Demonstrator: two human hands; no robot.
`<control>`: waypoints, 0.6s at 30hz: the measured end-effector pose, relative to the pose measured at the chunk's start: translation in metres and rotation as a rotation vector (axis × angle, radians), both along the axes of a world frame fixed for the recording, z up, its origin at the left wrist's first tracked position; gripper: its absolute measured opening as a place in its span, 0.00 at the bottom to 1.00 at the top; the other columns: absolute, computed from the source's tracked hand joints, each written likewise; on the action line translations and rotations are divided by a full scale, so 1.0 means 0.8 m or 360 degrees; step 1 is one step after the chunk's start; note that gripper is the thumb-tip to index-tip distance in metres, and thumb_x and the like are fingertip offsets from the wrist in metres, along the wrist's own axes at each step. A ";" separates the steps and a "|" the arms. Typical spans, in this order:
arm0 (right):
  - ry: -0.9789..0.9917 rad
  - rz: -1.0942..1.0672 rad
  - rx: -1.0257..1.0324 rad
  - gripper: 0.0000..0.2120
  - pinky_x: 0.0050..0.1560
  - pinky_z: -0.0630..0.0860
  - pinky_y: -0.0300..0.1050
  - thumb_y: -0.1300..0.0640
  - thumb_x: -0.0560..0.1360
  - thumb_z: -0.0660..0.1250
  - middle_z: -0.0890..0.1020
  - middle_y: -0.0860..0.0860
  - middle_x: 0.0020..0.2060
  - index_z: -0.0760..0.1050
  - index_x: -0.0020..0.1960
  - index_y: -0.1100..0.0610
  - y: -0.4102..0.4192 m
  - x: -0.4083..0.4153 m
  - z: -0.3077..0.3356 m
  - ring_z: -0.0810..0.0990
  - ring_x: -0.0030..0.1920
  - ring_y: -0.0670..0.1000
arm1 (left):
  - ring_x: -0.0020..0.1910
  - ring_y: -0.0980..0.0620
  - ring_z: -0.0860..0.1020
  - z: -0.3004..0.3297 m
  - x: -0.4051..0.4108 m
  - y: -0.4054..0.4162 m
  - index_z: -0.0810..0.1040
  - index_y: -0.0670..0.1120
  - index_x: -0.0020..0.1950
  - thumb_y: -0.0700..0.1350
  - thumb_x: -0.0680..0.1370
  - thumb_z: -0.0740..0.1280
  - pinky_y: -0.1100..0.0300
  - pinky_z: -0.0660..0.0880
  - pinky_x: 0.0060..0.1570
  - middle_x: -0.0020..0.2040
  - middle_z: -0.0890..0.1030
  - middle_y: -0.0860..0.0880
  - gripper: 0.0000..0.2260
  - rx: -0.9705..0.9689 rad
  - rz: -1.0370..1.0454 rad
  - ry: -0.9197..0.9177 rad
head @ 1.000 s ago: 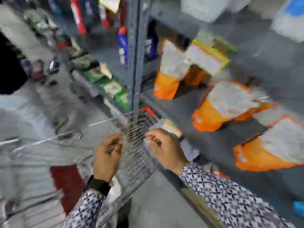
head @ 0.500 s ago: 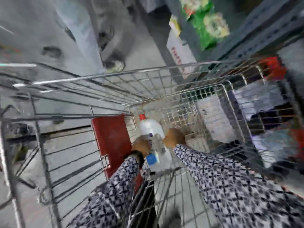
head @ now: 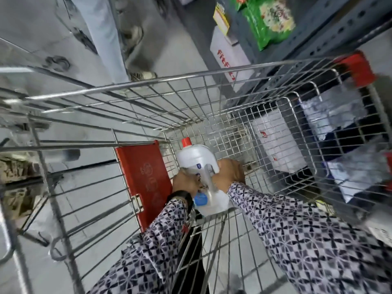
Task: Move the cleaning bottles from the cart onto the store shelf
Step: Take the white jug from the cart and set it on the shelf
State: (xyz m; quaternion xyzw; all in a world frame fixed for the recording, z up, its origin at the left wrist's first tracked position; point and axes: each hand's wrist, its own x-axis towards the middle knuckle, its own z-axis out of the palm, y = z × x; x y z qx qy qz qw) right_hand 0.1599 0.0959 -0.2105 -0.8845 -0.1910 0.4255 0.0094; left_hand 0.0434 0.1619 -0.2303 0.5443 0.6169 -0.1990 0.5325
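Fingers of the left hand (head: pixel 184 181) and right hand (head: pixel 230 172) grasp the white plastic jug with a red cap (head: pixel 196 158), low inside the wire shopping cart (head: pixel 212 98), beside its red flap (head: pixel 144 177).

A green snack bag (head: pixel 269 20) leans up top, above a white carton with red print (head: pixel 230 54). Someone's pale trouser leg (head: pixel 104 37) and sneaker (head: pixel 142 75) stand on the grey floor (head: pixel 38 28).

Wire cart (head: pixel 212 98) carries 1 white bottle (head: pixel 197 158) (red-capped).
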 end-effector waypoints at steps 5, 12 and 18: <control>-0.0045 -0.0203 0.0205 0.13 0.39 0.81 0.43 0.49 0.77 0.74 0.87 0.58 0.44 0.85 0.49 0.60 -0.029 0.033 0.126 0.88 0.46 0.59 | 0.27 0.56 0.80 0.124 0.008 -0.014 0.72 0.42 0.57 0.30 0.83 0.56 0.67 0.77 0.25 0.37 0.79 0.48 0.10 -0.0080 0.0267 -0.0678; -0.0428 -0.0444 0.1017 0.14 0.27 0.70 0.49 0.50 0.66 0.76 0.75 0.49 0.23 0.76 0.29 0.55 -0.177 0.069 0.386 0.74 0.26 0.49 | 0.35 0.54 0.84 0.382 0.043 -0.083 0.81 0.53 0.57 0.34 0.83 0.59 0.65 0.80 0.31 0.45 0.88 0.51 0.17 -0.0224 0.0131 -0.1441; -0.0908 -0.0859 0.1965 0.05 0.49 0.82 0.55 0.49 0.77 0.73 0.88 0.45 0.41 0.85 0.52 0.40 -0.451 0.035 0.653 0.86 0.40 0.48 | 0.73 0.46 0.75 0.646 0.105 -0.275 0.66 0.53 0.80 0.34 0.84 0.59 0.42 0.72 0.72 0.74 0.76 0.49 0.26 -0.0157 -0.0680 -0.2229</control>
